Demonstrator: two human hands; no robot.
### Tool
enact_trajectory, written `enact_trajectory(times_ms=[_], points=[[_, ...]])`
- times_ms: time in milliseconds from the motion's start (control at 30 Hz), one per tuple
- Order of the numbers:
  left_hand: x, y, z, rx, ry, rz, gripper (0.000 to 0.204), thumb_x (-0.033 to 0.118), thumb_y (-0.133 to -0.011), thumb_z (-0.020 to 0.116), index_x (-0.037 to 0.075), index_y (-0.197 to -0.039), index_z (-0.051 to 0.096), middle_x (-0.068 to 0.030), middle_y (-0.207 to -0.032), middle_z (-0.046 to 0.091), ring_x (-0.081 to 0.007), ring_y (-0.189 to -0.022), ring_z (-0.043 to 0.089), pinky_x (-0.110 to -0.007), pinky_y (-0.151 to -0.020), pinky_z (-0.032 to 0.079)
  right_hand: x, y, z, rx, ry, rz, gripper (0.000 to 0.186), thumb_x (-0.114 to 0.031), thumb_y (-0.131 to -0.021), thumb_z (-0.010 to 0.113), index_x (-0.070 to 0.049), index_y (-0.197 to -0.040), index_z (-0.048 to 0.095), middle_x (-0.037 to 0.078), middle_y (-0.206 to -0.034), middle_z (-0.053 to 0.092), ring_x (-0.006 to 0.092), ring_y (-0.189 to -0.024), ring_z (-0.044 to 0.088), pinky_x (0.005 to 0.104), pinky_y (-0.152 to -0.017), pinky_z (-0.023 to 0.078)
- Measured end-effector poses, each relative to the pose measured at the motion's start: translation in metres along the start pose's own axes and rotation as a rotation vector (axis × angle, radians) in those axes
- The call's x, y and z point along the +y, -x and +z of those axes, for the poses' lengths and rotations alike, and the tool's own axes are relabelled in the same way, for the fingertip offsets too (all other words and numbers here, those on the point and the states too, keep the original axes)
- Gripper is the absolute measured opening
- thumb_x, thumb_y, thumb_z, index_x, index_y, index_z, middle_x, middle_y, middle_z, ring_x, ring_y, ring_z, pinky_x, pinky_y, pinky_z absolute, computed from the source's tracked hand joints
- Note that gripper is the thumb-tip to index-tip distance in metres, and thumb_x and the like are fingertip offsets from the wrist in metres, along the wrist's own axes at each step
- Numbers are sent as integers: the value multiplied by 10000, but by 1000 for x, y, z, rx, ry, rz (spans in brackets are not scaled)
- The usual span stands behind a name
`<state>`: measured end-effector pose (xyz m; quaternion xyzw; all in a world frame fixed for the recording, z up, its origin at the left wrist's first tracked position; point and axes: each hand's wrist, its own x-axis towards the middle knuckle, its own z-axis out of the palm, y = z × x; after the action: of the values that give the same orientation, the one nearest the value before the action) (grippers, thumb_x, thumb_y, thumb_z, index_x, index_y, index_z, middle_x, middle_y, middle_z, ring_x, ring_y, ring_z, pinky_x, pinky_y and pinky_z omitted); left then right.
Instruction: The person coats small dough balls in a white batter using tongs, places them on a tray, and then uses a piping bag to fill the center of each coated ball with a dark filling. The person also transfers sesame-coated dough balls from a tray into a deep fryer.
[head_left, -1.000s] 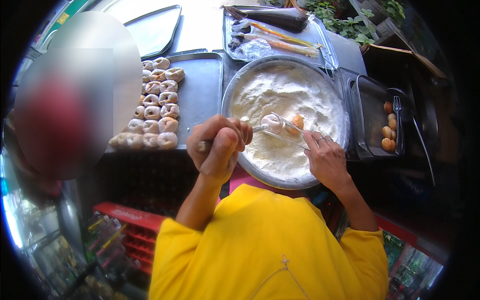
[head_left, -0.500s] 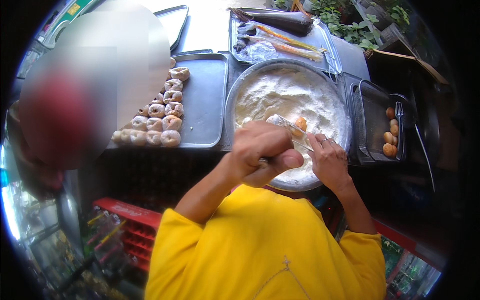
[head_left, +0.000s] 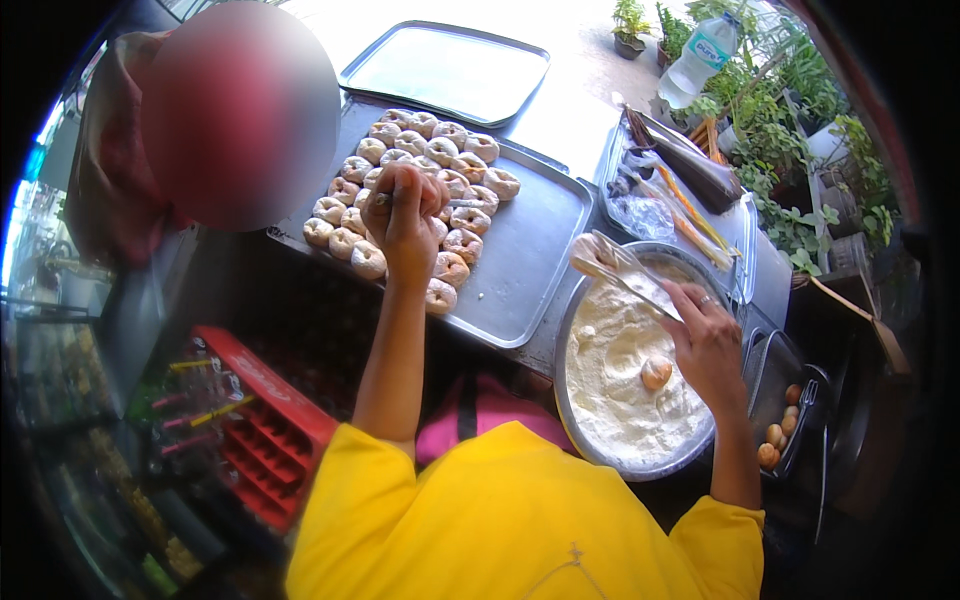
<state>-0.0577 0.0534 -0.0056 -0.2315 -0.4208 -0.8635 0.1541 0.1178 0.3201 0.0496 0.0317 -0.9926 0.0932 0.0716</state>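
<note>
My left hand (head_left: 405, 220) is raised over the tray of powdered doughnuts, its fingers closed around a thin metal utensil (head_left: 465, 203) whose kind I cannot make out. Metal tongs (head_left: 645, 285) are gripped in my right hand (head_left: 705, 345). Between their tips is a powdered doughnut (head_left: 592, 256), above the bowl's left rim. White powder fills the wide metal bowl (head_left: 563, 400), and one browned ball of dough (head_left: 656, 373) sits in it. Several rows of white-dusted doughnuts (head_left: 368, 260) cover the left part of the grey tray (head_left: 540, 240).
A second metal tray (head_left: 450, 65) lies behind. Beyond the bowl, another tray (head_left: 745, 270) carries plastic-wrapped items (head_left: 685, 205). A wire basket (head_left: 770, 365) holds browned balls on the right. A person (head_left: 120, 150) is at the far left. A red crate (head_left: 270, 430) stands below.
The view has shifted left. My left hand has moved from above the bowl to over the doughnuts. My right hand has brought the tongs toward the bowl's left rim.
</note>
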Motion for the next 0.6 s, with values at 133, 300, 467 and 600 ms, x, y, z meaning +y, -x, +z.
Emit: enact_trajectory(times_ms=[133, 300, 467, 600], points=[[-35, -18, 7, -5, -48, 44, 315, 222, -908, 498, 75, -636, 442, 16, -543, 390, -54, -485, 335, -217, -449, 270, -7, -91, 53, -12, 67, 1, 332, -105, -785, 575, -45, -1111, 548, 125, -1026, 593, 284, -862, 597, 369, -733, 464], [-59, -27, 9, -75, -137, -58, 286, 212, -904, 511, 50, -669, 493, 24, -565, 436, -33, -516, 349, -198, -465, 267, -12, -162, 104, -53, 149, 11, 325, -141, -806, 552, -43, -1116, 553, 118, -1034, 596, 264, -883, 606, 367, -762, 486], [-57, -20, -10, -76, -111, -106, 292, 201, -902, 510, 44, -658, 479, 26, -558, 430, -35, -513, 348, -201, -465, 269, -16, -173, 125, -107, 125, -6, 332, -140, -810, 516, -50, -1128, 551, 107, -1051, 590, 274, -899, 603, 365, -782, 484], [-59, -18, -10, -97, -170, -79, 296, 205, -903, 507, 39, -660, 478, 24, -556, 435, -37, -506, 345, -204, -460, 267, -27, -175, 129, -151, 120, 22, 340, -144, -811, 506, -45, -1133, 544, 112, -1070, 578, 279, -922, 592, 371, -796, 478]])
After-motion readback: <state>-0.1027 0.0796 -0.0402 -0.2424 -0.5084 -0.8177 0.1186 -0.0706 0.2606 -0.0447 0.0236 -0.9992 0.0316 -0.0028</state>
